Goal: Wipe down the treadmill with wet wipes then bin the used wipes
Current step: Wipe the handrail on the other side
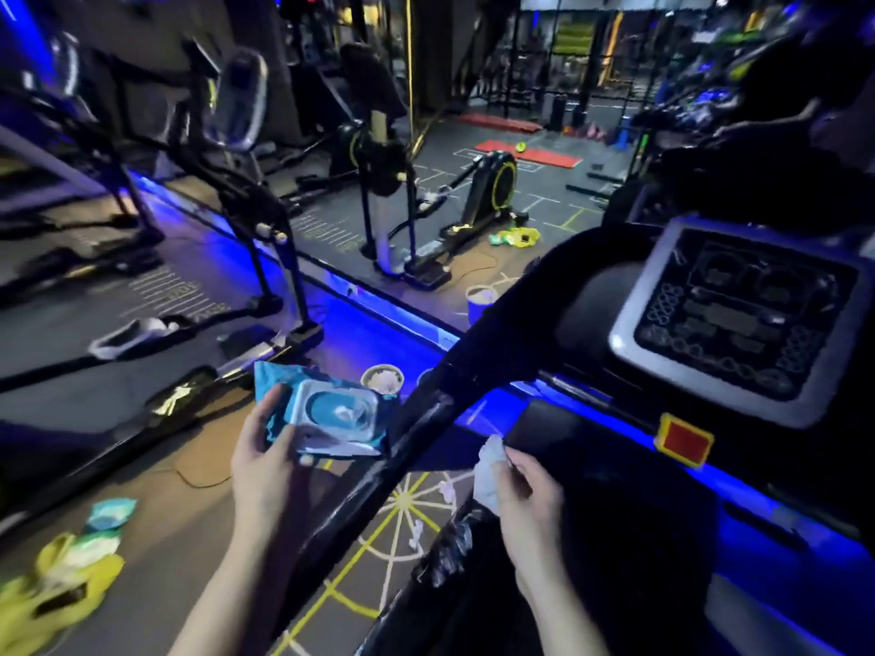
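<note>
My left hand [265,459] grips a blue pack of wet wipes [326,414] by its lower left side; the lid is flipped up and a wipe pokes out of the oval slot. My right hand [528,490] pinches a crumpled white wipe [487,475] just right of the treadmill's black handrail [416,428], which runs diagonally between my two hands. The treadmill console [743,314] with its grey frame and round buttons stands at the upper right, a red and yellow stop button [684,440] below it. A black bin bag [454,551] hangs open under my right hand.
Two paper tubs [382,378] [479,303] stand on the floor by the blue-lit step. Used wipes [416,532] lie on the yellow web floor marking. Yellow and teal wrappers [71,570] litter the lower left. Ellipticals [383,182] and a bike [492,187] fill the far floor.
</note>
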